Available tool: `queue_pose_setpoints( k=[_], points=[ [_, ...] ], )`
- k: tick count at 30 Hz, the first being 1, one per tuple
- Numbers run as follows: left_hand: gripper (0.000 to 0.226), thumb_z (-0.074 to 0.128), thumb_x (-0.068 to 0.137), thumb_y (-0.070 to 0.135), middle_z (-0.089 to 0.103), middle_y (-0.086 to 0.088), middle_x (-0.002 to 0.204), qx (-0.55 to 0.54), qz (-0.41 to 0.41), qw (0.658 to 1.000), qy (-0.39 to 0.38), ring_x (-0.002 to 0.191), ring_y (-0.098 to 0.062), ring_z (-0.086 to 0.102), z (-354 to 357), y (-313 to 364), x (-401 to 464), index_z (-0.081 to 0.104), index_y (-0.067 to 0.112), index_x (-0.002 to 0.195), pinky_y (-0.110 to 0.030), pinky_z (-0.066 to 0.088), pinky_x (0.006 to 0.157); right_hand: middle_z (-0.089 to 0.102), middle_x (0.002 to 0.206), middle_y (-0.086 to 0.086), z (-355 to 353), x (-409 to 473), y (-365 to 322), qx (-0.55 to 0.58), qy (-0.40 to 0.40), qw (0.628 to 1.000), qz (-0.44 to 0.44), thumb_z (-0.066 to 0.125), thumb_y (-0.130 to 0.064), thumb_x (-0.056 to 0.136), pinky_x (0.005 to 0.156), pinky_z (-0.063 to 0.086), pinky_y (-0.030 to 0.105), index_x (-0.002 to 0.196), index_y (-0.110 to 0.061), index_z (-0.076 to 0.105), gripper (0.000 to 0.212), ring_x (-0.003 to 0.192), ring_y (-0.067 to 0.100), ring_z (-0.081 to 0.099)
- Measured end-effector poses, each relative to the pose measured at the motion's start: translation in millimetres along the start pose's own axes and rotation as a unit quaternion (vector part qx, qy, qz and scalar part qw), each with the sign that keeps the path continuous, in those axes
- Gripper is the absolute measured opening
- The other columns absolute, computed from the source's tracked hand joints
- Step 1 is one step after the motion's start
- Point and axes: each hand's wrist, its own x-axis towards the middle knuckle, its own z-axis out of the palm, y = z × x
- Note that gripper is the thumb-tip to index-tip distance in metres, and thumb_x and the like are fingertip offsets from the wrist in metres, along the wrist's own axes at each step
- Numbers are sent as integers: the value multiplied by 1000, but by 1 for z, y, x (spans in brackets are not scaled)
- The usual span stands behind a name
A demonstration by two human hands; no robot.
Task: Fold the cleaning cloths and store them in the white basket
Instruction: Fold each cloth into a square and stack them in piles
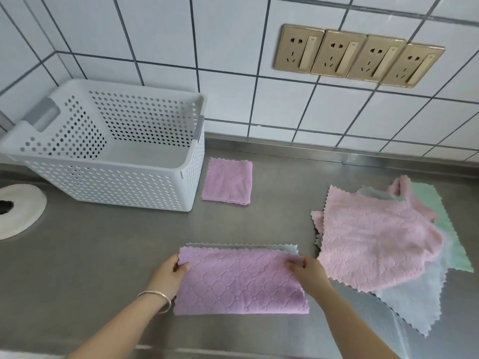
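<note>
At the far left, a white round object (18, 211) sits partly out of view on the steel counter (103, 242). Next to it stands the white basket (108, 182), perforated, with nothing visible inside it. Just to its right lies a purple cloth (227, 181) already folded into a small square, touching nothing.

In front of you, near the counter's front edge, lies the cloth you are working on (241, 281), purple side up, folded once into a long strip with its pale grey underside peeking out along the far edge. Your left hand (169, 274), bracelet on the wrist, pinches the far left corner. Your right hand (308, 270) pinches the far right corner.

To fold it well, first pull the top layer's far edge level with the layer beneath, so no grey shows. Then, judging by the finished square, bring one short end over to meet the other, match the corners, and press the crease flat with an open palm before lifting.

To the right, a loose pile of cloths (375, 242) waits: pink on top, with green and pale blue-grey beneath. On the tiled wall above sit four gold sockets (359, 55).
</note>
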Motion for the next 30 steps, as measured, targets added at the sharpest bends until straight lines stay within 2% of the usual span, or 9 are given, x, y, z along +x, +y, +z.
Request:
queue_pose_setpoints(
  k=[4,10,16,20,23,25,27,28,30],
  points=[
    [23,55,88,22,68,-7,108,25,-29,998,39,101,-29,60,9,2,13,62,13,109,-37,47,88,52,63,-2,8,7,-3,-19,36,999,1,55,-24,87,56,34,29,76,-11,56,17,72,25,51],
    [28,51,91,25,65,-15,114,111,-45,989,91,104,-35,58,20,8,21,58,8,113,-33,43,84,56,76,4,11,15,-4,-34,50,998,-6,58,-26,88,66,34,27,83,-13,59,14,78,24,49],
    [27,49,92,25,65,-20,107,180,-48,975,117,100,-38,58,26,17,18,55,2,105,-36,44,80,50,64,-1,14,24,-4,-69,80,994,22,59,-33,86,58,34,29,59,-19,41,36,74,24,51],
    [29,47,92,26,63,-22,110,218,-60,967,116,104,-39,57,27,23,18,54,2,108,-36,44,81,64,86,8,13,26,-10,-70,81,993,51,61,-36,85,65,38,27,88,-12,64,25,81,26,56],
    [28,50,90,25,63,-22,109,207,-71,967,134,101,-39,57,28,26,13,53,3,107,-38,45,81,66,100,10,14,24,-11,-54,100,992,61,61,-37,84,69,40,29,101,-13,59,29,91,29,59],
    [28,64,81,20,60,-23,104,167,-33,966,196,94,-42,57,28,25,9,52,3,100,-43,47,79,64,101,10,14,18,-8,-53,122,989,60,61,-37,85,70,42,31,101,-13,50,31,89,28,59],
    [44,73,69,19,56,-23,108,205,72,944,247,94,-43,55,34,18,7,53,4,105,-48,48,78,60,107,8,15,10,-2,-59,139,987,45,57,-35,87,70,40,31,106,-12,46,32,93,28,58],
    [48,69,70,27,55,-21,115,236,133,931,243,99,-41,55,39,17,5,52,8,110,-49,48,81,58,111,7,17,5,3,-58,143,987,40,54,-35,88,71,39,31,111,-12,45,34,97,27,57],
    [51,46,78,46,50,-9,130,327,228,902,168,115,-31,48,54,20,-1,48,19,121,-51,40,95,55,116,5,21,-5,12,-64,141,987,49,51,-36,89,77,41,32,117,-13,45,37,104,25,54]
  ],
)
